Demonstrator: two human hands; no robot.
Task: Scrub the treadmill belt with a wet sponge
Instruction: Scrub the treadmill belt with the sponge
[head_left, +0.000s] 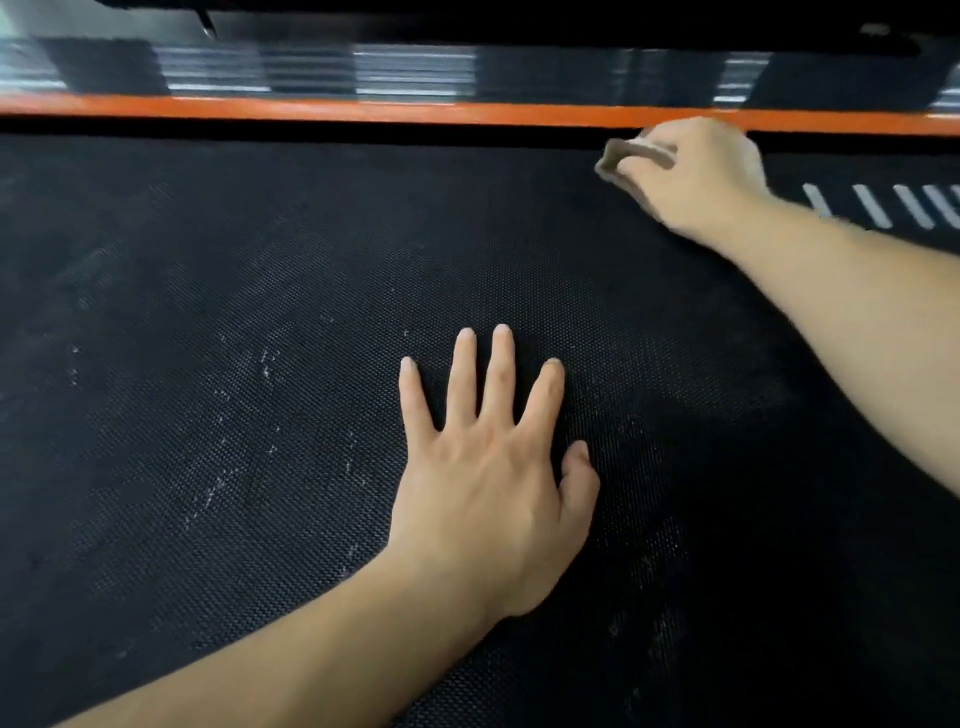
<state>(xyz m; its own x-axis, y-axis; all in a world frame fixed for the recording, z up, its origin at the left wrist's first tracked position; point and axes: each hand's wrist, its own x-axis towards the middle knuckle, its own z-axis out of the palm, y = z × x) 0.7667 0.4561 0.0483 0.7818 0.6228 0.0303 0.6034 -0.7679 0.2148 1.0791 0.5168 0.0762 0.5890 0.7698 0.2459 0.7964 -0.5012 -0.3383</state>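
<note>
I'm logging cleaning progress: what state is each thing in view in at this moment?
Left hand: flat on the treadmill belt, fingers spread.
Right hand: grips the sponge, blurred.
Sponge: held at the belt's far edge; wetness cannot be told.
Treadmill belt: dark, with pale scuff marks left of the left hand.
Orange strip: runs along the far edge.

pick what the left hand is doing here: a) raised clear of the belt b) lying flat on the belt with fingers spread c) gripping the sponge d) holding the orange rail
b: the left hand lies palm down with fingers spread on the black belt, while the right hand grips the sponge close to the orange rail.
</note>
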